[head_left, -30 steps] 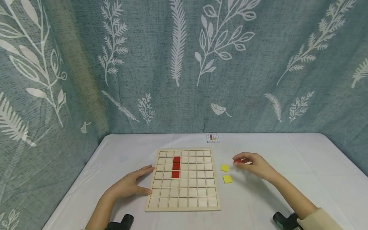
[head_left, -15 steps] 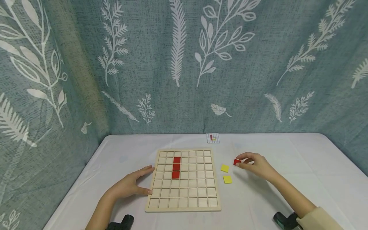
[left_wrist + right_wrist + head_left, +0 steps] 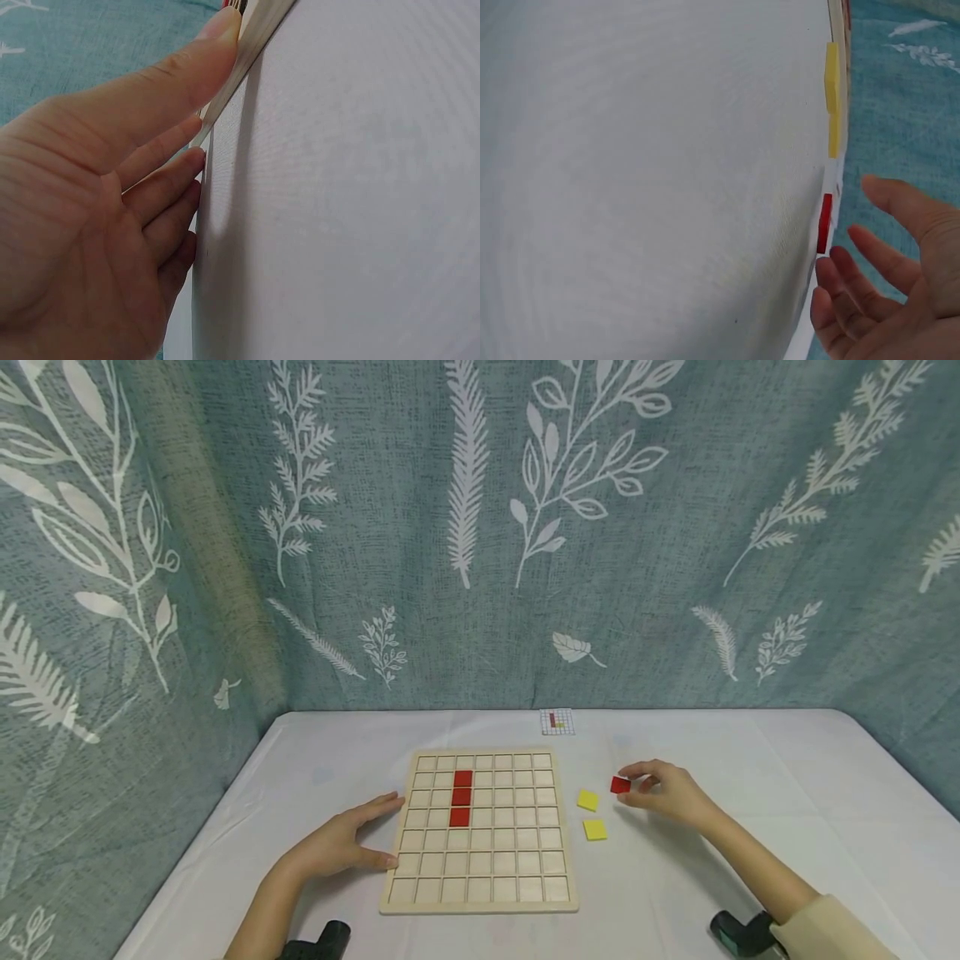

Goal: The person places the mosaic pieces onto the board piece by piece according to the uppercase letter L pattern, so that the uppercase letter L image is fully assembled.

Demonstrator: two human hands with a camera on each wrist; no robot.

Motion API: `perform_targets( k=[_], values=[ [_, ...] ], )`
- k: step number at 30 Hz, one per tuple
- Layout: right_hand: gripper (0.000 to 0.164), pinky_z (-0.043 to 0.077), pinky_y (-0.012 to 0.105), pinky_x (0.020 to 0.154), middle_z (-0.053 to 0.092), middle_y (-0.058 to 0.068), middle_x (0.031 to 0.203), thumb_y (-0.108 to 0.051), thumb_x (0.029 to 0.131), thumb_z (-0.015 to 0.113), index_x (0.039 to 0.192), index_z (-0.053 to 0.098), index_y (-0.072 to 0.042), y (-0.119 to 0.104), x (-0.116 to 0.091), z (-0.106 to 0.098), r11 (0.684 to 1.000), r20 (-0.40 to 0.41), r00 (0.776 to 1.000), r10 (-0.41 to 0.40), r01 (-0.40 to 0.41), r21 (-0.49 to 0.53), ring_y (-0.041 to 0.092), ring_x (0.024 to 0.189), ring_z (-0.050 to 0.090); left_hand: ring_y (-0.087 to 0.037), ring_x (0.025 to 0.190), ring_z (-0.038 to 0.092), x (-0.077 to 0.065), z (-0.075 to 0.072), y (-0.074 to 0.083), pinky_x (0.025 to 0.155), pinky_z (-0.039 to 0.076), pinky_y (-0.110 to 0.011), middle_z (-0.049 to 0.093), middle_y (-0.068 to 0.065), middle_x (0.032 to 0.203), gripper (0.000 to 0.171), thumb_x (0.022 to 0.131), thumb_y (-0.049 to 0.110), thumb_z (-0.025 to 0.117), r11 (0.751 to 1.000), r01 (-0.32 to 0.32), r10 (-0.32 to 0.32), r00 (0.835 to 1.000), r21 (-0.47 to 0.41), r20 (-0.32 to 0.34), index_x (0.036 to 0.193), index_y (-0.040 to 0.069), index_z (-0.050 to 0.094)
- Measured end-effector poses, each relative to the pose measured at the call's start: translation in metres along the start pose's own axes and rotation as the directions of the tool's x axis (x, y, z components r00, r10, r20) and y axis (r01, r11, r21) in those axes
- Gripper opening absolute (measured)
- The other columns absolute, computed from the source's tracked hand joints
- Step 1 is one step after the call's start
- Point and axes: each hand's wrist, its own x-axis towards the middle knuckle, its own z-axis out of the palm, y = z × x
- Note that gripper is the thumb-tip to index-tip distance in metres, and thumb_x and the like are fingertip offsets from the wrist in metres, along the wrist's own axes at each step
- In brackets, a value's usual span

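A wooden grid board [image 3: 480,908] lies on the white table with several square cells. Three red square tiles [image 3: 461,797] sit one below another in one of its columns. My left hand [image 3: 333,842] rests at the board's left edge, its thumb [image 3: 202,64] on the rim and the other fingers stretched out. To the right of the board, a loose red tile [image 3: 824,223] lies on the cloth. My right hand [image 3: 667,792] is just beside that tile, thumb and fingertips spread apart, holding nothing. Two yellow tiles [image 3: 588,800] lie between the board and this hand.
A small printed grid card [image 3: 557,722] with red and yellow marks lies at the table's back edge. Behind the white-covered table [image 3: 765,777] hangs a teal curtain [image 3: 420,527] with white leaf prints. Dark wrist devices [image 3: 742,935] show near the front edge.
The red tile that my right hand pinched has been let go and lies flat. The right thumb and fingers have drawn apart. My left hand and the board stay put.
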Motion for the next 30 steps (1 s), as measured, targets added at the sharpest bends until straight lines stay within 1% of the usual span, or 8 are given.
perform_targets(
  k=[6,13,16,22,27,30],
  values=[
    [0.035,0.042,0.023,0.058,0.062,0.007,0.091,-0.017,0.076,0.074,0.105,0.066,0.0,0.0,0.001,0.004,1.0,-0.003,1.0,0.007,-0.007,-0.021,0.016,0.077,0.053,-0.047,0.134,0.019,0.0,0.0,0.001,0.103,0.019,-0.065,0.028,-0.022,0.147,0.086,0.066,0.031,0.081,1.0,0.002,-0.002,1.0,-0.011,0.0,0.138,0.005,0.042],
    [0.034,0.039,0.023,0.056,0.06,0.005,0.087,-0.017,0.075,0.075,0.104,0.067,-0.001,0.001,0.002,0.008,0.999,-0.024,1.0,-0.004,0.004,-0.037,0.015,0.074,0.05,-0.047,0.135,0.019,0.0,0.0,0.0,0.103,0.019,-0.065,0.028,-0.022,0.147,0.086,0.066,0.031,0.082,1.0,0.005,-0.005,1.0,-0.012,0.001,0.138,0.005,0.042],
    [0.033,0.038,0.022,0.055,0.059,0.004,0.085,-0.016,0.074,0.076,0.103,0.068,-0.001,0.003,0.003,0.01,0.998,-0.031,0.999,-0.029,0.027,-0.049,0.014,0.072,0.048,-0.047,0.134,0.019,0.0,0.0,0.0,0.103,0.019,-0.065,0.028,-0.023,0.147,0.086,0.066,0.031,0.081,1.0,0.003,-0.003,1.0,-0.01,0.001,0.138,0.005,0.042],
    [0.029,0.037,0.022,0.055,0.058,0.003,0.084,-0.015,0.074,0.076,0.099,0.069,-0.001,0.006,0.003,0.015,0.99,-0.054,0.993,-0.109,0.103,-0.101,0.011,0.069,0.046,-0.047,0.134,0.019,-0.001,0.0,0.002,0.103,0.019,-0.065,0.027,-0.023,0.147,0.086,0.066,0.032,0.081,1.0,0.003,-0.003,1.0,-0.009,0.003,0.138,0.005,0.042],
    [0.024,0.038,0.022,0.055,0.057,0.001,0.082,-0.018,0.078,0.073,0.096,0.07,-0.003,0.004,0.003,0.017,0.988,-0.077,0.989,-0.127,0.12,-0.094,0.009,0.069,0.045,-0.046,0.135,0.019,-0.001,0.0,0.003,0.103,0.02,-0.065,0.028,-0.022,0.147,0.086,0.066,0.031,0.081,1.0,0.011,-0.011,1.0,-0.005,0.0,0.138,0.005,0.042],
    [0.024,0.037,0.022,0.055,0.056,0.001,0.08,-0.018,0.078,0.074,0.095,0.07,-0.003,0.002,0.003,0.018,0.988,-0.08,0.988,-0.129,0.121,-0.094,0.009,0.068,0.044,-0.046,0.135,0.019,-0.001,0.0,0.002,0.103,0.02,-0.065,0.028,-0.022,0.147,0.087,0.066,0.031,0.082,1.0,0.023,-0.023,1.0,-0.013,0.002,0.138,0.005,0.042]
  ],
)
